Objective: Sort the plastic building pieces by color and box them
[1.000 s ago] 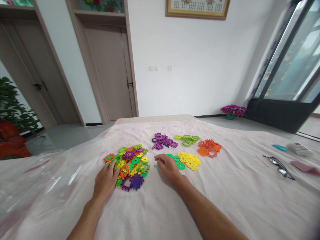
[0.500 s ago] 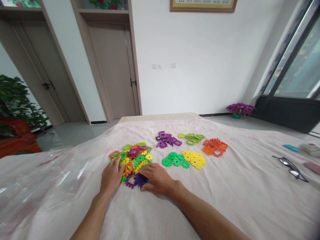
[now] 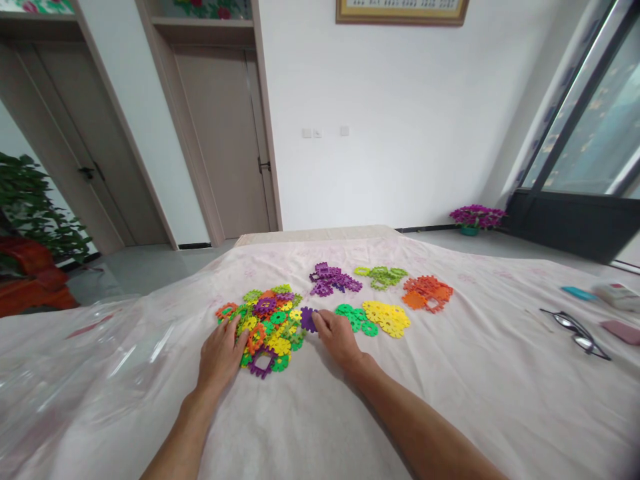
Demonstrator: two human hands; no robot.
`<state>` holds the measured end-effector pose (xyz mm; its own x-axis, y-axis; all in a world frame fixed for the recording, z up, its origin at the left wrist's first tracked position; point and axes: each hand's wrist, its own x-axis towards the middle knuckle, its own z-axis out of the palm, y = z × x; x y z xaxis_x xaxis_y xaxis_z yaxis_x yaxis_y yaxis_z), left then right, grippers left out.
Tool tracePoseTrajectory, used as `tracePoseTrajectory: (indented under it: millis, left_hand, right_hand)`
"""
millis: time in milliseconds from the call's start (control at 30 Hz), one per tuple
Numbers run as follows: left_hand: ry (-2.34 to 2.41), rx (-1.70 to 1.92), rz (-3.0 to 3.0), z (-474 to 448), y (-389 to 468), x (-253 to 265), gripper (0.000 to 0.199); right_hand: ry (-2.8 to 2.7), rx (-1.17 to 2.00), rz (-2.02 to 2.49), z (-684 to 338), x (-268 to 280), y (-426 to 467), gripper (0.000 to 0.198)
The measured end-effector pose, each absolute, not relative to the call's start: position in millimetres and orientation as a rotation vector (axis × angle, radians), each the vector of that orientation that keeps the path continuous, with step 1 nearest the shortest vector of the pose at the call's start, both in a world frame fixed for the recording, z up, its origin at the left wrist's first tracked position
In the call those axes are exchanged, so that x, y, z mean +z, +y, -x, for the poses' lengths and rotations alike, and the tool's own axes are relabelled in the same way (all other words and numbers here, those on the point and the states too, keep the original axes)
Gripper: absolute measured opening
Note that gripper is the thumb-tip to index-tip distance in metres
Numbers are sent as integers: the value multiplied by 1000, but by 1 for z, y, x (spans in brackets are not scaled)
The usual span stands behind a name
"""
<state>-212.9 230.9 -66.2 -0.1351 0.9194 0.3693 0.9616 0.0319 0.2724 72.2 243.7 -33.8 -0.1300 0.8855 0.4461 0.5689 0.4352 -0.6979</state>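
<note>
My right hand (image 3: 336, 335) pinches a dark purple square toothed piece (image 3: 309, 319) between thumb and fingers, just right of the mixed pile. Resting on the left side of the mixed pile of plastic interlocking pieces (image 3: 279, 317) is my left hand (image 3: 220, 352), its fingers spread. A purple square frame piece (image 3: 263, 362) lies at the pile's near edge. Beyond my right hand are a purple heap (image 3: 331, 278) and a light green heap (image 3: 384, 277). Green discs (image 3: 356, 317), partly hidden by my right hand, lie beside yellow discs (image 3: 387, 318) and an orange heap (image 3: 429, 293).
A clear plastic bag (image 3: 100, 367) lies crumpled on the left of the cloth-covered table (image 3: 450, 387). Eyeglasses (image 3: 575, 333), a blue item (image 3: 579, 293) and a dull red item (image 3: 621, 332) are at the right. Potted purple flowers (image 3: 477, 217) stand on the floor beyond.
My right hand has lifted the dark purple square piece off the near side of the mixed pile and moved away and to the right. My left hand stays on the pile.
</note>
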Motion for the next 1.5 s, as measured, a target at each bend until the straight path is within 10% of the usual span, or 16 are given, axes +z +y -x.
tracePoseTrajectory:
  millis: [267,833,1500]
  left_hand:
    - [-2172,-659,2006,215,233,-69,54]
    - [-2375,-1428,1583,230,234,-65,46]
    - [-2245,-1623,1481,220,230,-57,47]
  right_hand:
    - [-955,1197,1053,-77,-39,270,43]
    - [-2026,540,1110,-73,-50,245,30]
    - [-2069,496,1136,-72,-47,242,28]
